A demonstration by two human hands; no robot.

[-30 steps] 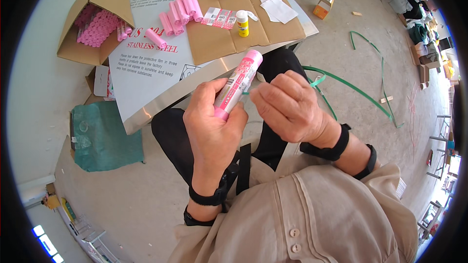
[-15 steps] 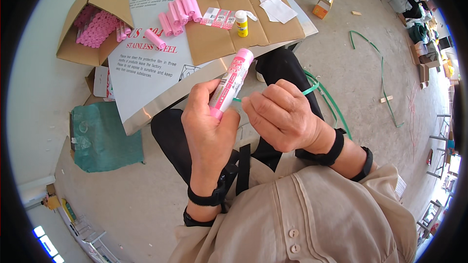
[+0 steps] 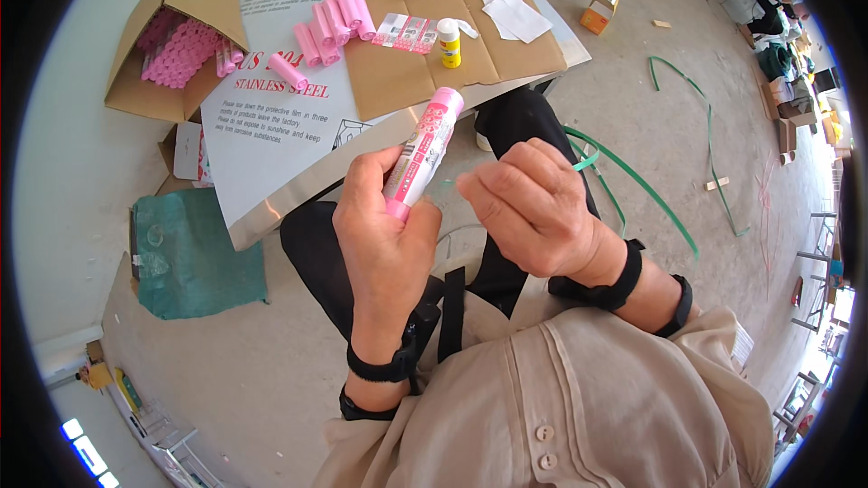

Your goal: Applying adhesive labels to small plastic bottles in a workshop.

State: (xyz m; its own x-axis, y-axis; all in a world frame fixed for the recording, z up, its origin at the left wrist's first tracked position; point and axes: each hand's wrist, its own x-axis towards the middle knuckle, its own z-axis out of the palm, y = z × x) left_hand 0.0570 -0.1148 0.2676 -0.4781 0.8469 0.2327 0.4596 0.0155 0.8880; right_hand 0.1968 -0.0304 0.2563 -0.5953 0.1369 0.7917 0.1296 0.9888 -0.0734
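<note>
My left hand (image 3: 384,239) is closed round the lower end of a pink roll (image 3: 425,149) wrapped in a white and pink printed label, which tilts up and to the right. My right hand (image 3: 533,208), fingers bent in a pinch, grips a green plastic strap (image 3: 633,176). The strap's short tip shows just left of the fingers, a little apart from the roll; its long tail curves away past my wrist. Both hands are over my lap, before the table's near edge.
On the table (image 3: 262,140), several pink rolls (image 3: 330,25) lie beside a flat cardboard sheet (image 3: 389,81). The sheet bears a yellow glue stick (image 3: 448,43), printed labels (image 3: 404,33) and white paper (image 3: 517,16). At left, an open carton (image 3: 176,45) holds many pink rolls.
My right hand has drawn slightly right and up, away from the roll, taking the green strap's tip with it. The strap's tail has swung outward to the right. The roll has barely shifted.
</note>
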